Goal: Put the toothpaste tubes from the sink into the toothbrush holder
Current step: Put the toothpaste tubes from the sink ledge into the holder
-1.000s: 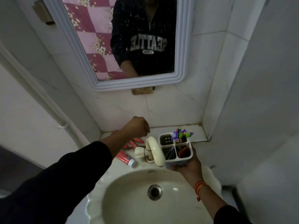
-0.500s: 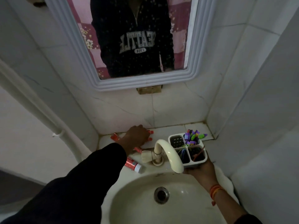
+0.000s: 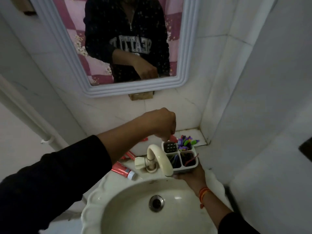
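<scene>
My right hand (image 3: pixel 190 176) holds the white toothbrush holder (image 3: pixel 194 163) from below, to the right of the tap. The holder has several compartments, one stuffed with coloured toothbrushes (image 3: pixel 185 142). Raised over the holder's back-left compartment, my left hand (image 3: pixel 162 122) is closed on a red toothpaste tube (image 3: pixel 173 138), whose end pokes out below the fingers. More red tubes lie on the sink ledge: one with a white cap (image 3: pixel 123 171) left of the tap, another (image 3: pixel 130 154) partly hidden by my forearm.
A cream tap (image 3: pixel 158 157) arches over the basin (image 3: pixel 135 208) with its drain (image 3: pixel 156 203). Tiled walls close in at the back and right. A mirror (image 3: pixel 118 48) hangs above, reflecting a person's dark sweatshirt.
My left hand rose from the tubes on the back ledge with one red tube and moved right over the holder. The holder stayed in my right hand.
</scene>
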The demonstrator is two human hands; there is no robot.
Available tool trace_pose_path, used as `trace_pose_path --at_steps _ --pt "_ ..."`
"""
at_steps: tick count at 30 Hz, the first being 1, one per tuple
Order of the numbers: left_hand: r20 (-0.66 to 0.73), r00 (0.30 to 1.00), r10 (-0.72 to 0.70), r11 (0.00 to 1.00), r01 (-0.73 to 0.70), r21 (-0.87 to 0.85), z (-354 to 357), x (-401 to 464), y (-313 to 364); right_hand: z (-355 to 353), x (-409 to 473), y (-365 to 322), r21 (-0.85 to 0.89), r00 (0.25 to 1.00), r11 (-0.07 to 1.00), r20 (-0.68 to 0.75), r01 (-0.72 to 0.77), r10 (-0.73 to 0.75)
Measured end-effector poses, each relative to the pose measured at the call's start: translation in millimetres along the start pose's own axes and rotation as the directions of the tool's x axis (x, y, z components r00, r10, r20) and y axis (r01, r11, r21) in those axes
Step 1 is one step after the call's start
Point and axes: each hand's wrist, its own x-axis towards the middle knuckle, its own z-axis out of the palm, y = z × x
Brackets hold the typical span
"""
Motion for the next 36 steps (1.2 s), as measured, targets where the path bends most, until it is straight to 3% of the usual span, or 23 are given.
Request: trace_pose_path --at_steps 2,8,12,17,23,24,26,28,30,33,35,36 --pt "0.028 1.000 -0.007 0.999 0.006 0.041 -7 -1 21 0 1 -1 -0.065 0.999 0.996 0.000 0.054 -0.054" --pt "-0.015 0.993 -0.117 0.993 0.117 -0.024 -10 -3 57 -1 -2 -8 0.221 0.993 0.969 0.020 0.113 -0.120" --pt "0.002 0.992 -0.125 0.992 0.125 0.002 -19 -7 66 -4 0 -11 0.259 0.995 0.964 0.052 0.069 -0.085" --pt "0.069 0.995 -0.066 0.998 0.067 -0.019 -1 6 78 -4 4 -21 0.505 0.984 0.855 0.175 -0.119 0.034" --pt "0.065 0.995 -0.075 0.989 0.083 -0.125 36 17 81 -2 7 -28 0.556 0.965 0.799 0.234 -0.229 0.114" --pt "0.057 0.996 -0.063 0.980 0.072 -0.186 36 14 77 -1 8 -27 0.539 0.961 0.808 0.251 -0.237 0.115" --pt "0.042 0.996 -0.085 0.944 0.094 -0.317 32 7 62 -6 8 -21 0.634 0.958 0.728 0.261 -0.263 0.120" --pt "-0.029 0.991 -0.134 0.918 0.113 -0.380 29 1 37 -2 6 -19 0.697 0.978 0.688 0.186 -0.203 0.100" --pt "-0.086 0.972 -0.221 0.887 0.164 -0.431 38 1 6 -3 6 -18 0.715 0.957 0.636 0.235 -0.290 0.172" --pt "-0.074 0.939 -0.335 0.884 0.287 -0.368 71 9 -40 -7 12 -20 0.648 0.931 0.672 0.301 -0.359 0.207" --pt "-0.022 0.936 -0.352 0.897 0.331 -0.292 99 18 -68 -4 13 -17 0.619 0.969 0.750 0.214 -0.234 0.126" --pt "0.005 0.934 -0.358 0.900 0.347 -0.263 114 23 -79 -3 11 -14 0.641 0.970 0.735 0.222 -0.223 0.101"
